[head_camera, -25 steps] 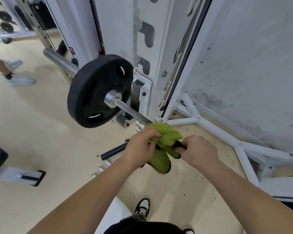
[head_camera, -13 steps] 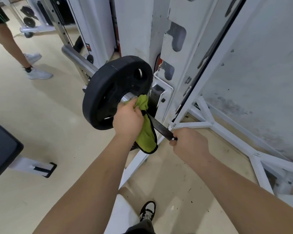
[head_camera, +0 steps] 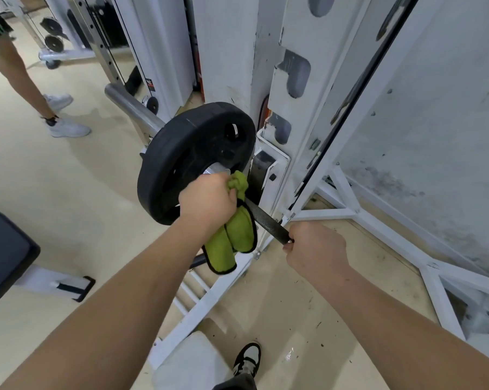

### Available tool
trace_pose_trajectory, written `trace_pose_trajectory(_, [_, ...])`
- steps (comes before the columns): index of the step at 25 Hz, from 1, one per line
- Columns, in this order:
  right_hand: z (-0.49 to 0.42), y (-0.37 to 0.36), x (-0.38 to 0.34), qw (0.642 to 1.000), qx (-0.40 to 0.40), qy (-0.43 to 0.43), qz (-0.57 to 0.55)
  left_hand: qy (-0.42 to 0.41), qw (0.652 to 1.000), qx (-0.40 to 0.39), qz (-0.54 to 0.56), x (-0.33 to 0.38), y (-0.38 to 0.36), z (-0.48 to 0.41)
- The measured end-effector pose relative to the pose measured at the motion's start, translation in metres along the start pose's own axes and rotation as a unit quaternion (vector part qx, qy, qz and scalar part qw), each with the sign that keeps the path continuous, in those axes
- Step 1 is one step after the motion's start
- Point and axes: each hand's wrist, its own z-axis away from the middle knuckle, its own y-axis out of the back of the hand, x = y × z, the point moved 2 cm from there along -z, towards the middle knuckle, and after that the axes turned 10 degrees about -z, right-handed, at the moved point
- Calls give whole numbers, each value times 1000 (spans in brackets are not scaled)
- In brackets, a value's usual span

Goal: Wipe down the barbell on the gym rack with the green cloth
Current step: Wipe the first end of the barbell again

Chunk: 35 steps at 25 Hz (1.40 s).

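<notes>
The floor (head_camera: 54, 198) was pale beige, with a white gym rack (head_camera: 268, 80) rising at the far centre. The barbell (head_camera: 266, 219) ran from the rack toward the near right, carrying a black weight plate (head_camera: 187, 153). The left hand (head_camera: 206, 199) had its fingers closed around the green cloth (head_camera: 232, 235), wrapped on the bar just beside the plate. The right hand (head_camera: 315, 247) had its fingers closed around the bar's near end.

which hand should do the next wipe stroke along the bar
Left. The left hand already grips the green cloth around the bar beside the black plate. The right hand holds the bar's near end bare, probably steadying it.
</notes>
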Motion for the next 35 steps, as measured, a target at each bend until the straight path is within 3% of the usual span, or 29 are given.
trace_pose_trajectory(2, [1,-1,2,1000,9,3,-7,55,998,22,3,10,-4,3])
trace_pose_trajectory(5, [1,-3,3,1000,16,6,-5,-8,999,-31,-30,35,-11,18])
trace_pose_trajectory(8, [1,-4,4,1000,22,8,-8,-35,997,-40,-47,7,2,5])
trace_pose_trajectory(11, [0,-7,7,999,31,2,-16,8,997,22,-71,-1,7,1])
trace_pose_trajectory(13, [2,-8,7,999,33,2,-23,38,998,1,-50,22,1,17])
trace_pose_trajectory(15, [2,-8,8,999,37,-11,-25,-9,998,-48,-36,55,-10,47])
trace_pose_trajectory(18, [3,-7,11,998,39,-24,-44,-115,993,-30,-1,65,-27,70])
trace_pose_trajectory(22, [3,-10,13,997,43,-34,-54,-28,997,44,56,45,-34,61])
trace_pose_trajectory(24, [2,-12,14,997,42,-37,-54,-71,991,22,115,64,-33,84])
trace_pose_trajectory(26, [0,-12,16,997,28,-41,-57,-144,986,4,90,67,-35,84])
trace_pose_trajectory(29, [0,-8,17,995,15,-48,-83,-66,997,32,35,48,-29,51])
trace_pose_trajectory(31, [0,-9,16,996,18,-52,-70,-52,993,21,105,56,-35,70])
trace_pose_trajectory(33, [1,-11,17,997,26,-55,-57,-96,970,-36,220,73,-41,102])
trace_pose_trajectory(35, [3,-13,17,997,25,-49,-56,-106,957,-83,259,60,-35,101])
